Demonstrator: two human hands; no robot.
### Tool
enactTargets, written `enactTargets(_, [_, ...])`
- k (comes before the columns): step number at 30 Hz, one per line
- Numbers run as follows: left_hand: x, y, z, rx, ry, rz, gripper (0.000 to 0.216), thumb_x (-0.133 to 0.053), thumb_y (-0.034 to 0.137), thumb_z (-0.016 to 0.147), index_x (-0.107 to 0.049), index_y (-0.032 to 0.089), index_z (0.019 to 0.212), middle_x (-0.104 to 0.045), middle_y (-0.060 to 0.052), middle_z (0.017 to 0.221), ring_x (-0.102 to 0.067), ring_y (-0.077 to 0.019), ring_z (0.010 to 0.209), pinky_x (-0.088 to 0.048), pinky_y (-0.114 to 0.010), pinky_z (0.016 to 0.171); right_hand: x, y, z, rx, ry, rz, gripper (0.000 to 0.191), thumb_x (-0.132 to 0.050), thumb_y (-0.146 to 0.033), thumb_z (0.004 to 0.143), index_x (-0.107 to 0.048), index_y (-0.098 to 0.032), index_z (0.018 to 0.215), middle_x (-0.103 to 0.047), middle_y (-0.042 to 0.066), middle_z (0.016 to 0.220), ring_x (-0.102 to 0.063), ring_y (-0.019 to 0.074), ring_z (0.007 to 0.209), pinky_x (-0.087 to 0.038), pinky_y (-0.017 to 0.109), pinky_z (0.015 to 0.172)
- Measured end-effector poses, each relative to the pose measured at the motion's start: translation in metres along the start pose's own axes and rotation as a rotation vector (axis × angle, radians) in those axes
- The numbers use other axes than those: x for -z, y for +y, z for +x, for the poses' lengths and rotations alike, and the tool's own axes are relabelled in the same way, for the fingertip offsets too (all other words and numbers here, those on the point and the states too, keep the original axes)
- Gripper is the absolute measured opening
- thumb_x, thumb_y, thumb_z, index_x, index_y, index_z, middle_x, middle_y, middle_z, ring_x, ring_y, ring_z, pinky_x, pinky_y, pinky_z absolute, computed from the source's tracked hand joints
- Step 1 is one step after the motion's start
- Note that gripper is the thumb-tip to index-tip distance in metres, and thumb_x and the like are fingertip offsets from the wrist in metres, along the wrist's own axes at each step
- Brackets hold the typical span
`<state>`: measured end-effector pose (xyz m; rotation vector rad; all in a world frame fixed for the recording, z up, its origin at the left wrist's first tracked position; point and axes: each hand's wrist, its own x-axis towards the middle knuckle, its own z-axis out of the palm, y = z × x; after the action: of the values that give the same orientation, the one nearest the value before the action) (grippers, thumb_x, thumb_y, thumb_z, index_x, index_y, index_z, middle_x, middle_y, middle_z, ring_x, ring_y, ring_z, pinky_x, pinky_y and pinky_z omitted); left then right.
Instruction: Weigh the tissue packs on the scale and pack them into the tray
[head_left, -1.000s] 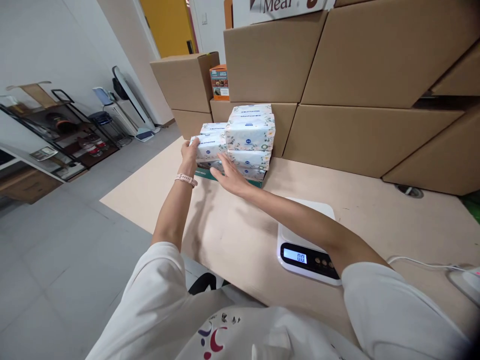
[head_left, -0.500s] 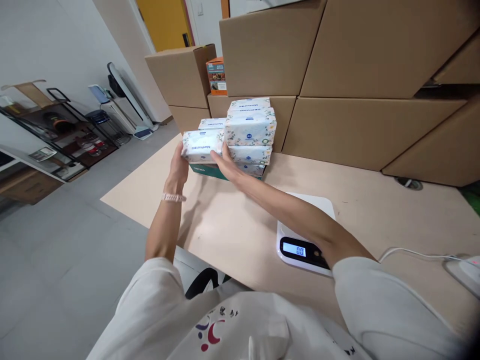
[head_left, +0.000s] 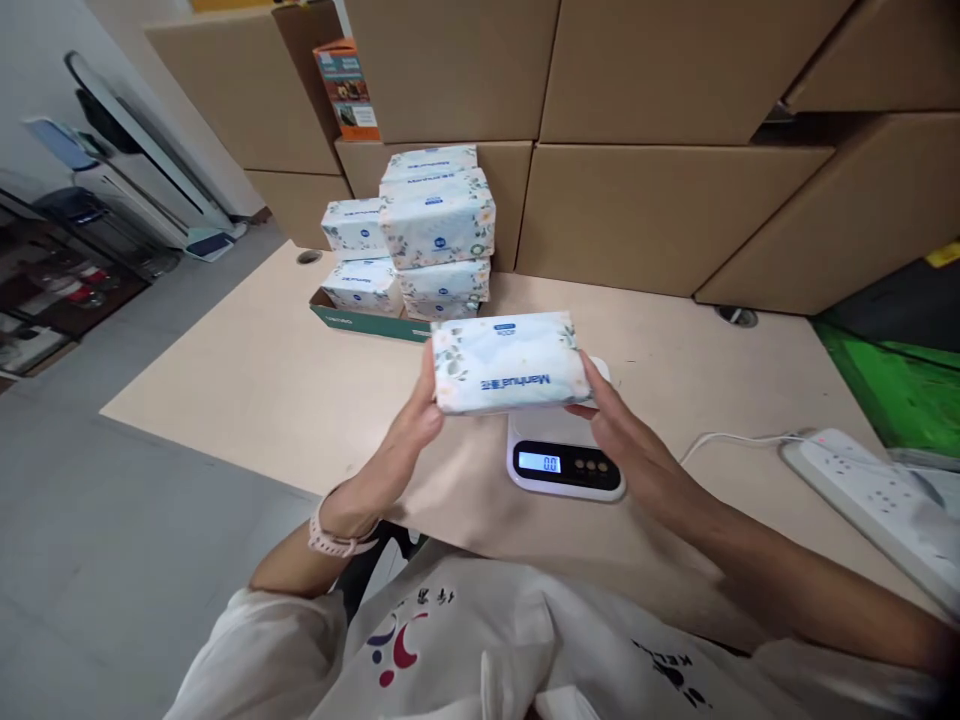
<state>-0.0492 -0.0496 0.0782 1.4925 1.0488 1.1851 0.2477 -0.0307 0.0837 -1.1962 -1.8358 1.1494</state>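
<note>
A white tissue pack (head_left: 510,362) with floral corners and blue lettering is held in the air between both hands. My left hand (head_left: 415,405) grips its left end, and my right hand (head_left: 611,415) grips its right end. Behind and partly below it, a white digital scale (head_left: 566,465) lies on the table, its display reading 0.0; the pack hides part of the weighing plate. Farther back on the left, several more tissue packs (head_left: 437,215) are stacked in and above a low green box (head_left: 360,325).
Large cardboard boxes (head_left: 667,215) form a wall along the table's back edge. On the right lie a white power strip (head_left: 874,490) and a white cable (head_left: 720,437). An orange printed box (head_left: 349,92) sits among the cartons. Grey floor (head_left: 150,540) lies left of the table (head_left: 247,400).
Both hands have carried the tissue pack off the stack, rightward and nearer to me, in front of the scale. My view has turned right, and the pack's former spot shows another pack beneath.
</note>
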Motion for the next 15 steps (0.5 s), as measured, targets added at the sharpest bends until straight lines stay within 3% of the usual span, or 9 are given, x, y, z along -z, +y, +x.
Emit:
enactTargets(3, [-0.030, -0.024, 0.019, 0.071, -0.175, -0.046, 0.095, -0.056, 0.072, 0.103, -0.007, 0.045, 0.179, -0.011, 0.010, 0.186, -0.011, -0.0309, 0.176, -0.019, -0.053, 0.146, 0.016, 0.028, -0.015, -0.111, 0.184, -0.011, 0.067, -0.044, -0.076, 0.102, -0.040, -0.056, 0.167, -0.042, -0.010, 0.179, -0.046, 0.0317, 0.166, -0.036, 0.068, 0.137])
enactTargets(6, [-0.051, -0.040, 0.032, 0.098, -0.249, -0.044, 0.100, -0.053, 0.076, 0.103, 0.000, 0.041, 0.180, -0.003, 0.008, 0.187, -0.006, -0.0311, 0.176, -0.013, -0.053, 0.147, 0.024, 0.044, -0.022, -0.190, 0.257, 0.014, 0.072, -0.044, -0.081, 0.099, -0.044, -0.052, 0.166, -0.041, -0.009, 0.180, -0.035, 0.0317, 0.171, -0.025, 0.069, 0.142])
enactTargets(11, [-0.059, -0.043, 0.039, 0.169, -0.302, 0.009, 0.104, -0.053, 0.078, 0.102, 0.002, 0.037, 0.180, 0.005, 0.007, 0.187, 0.005, -0.0306, 0.176, -0.005, -0.052, 0.146, 0.027, 0.060, -0.023, -0.210, 0.259, 0.056, 0.078, -0.044, -0.084, 0.097, -0.045, -0.048, 0.166, -0.038, -0.008, 0.181, -0.030, 0.0309, 0.174, -0.017, 0.068, 0.144])
enactTargets(15, [-0.060, -0.044, 0.044, 0.158, -0.301, -0.002, 0.100, -0.056, 0.075, 0.103, -0.004, 0.039, 0.180, -0.001, 0.006, 0.187, -0.003, -0.0329, 0.176, -0.008, -0.054, 0.146, 0.026, 0.070, -0.020, -0.210, 0.236, 0.081, 0.076, -0.044, -0.083, 0.098, -0.043, -0.049, 0.167, -0.040, -0.005, 0.181, -0.040, 0.0320, 0.169, -0.022, 0.069, 0.142])
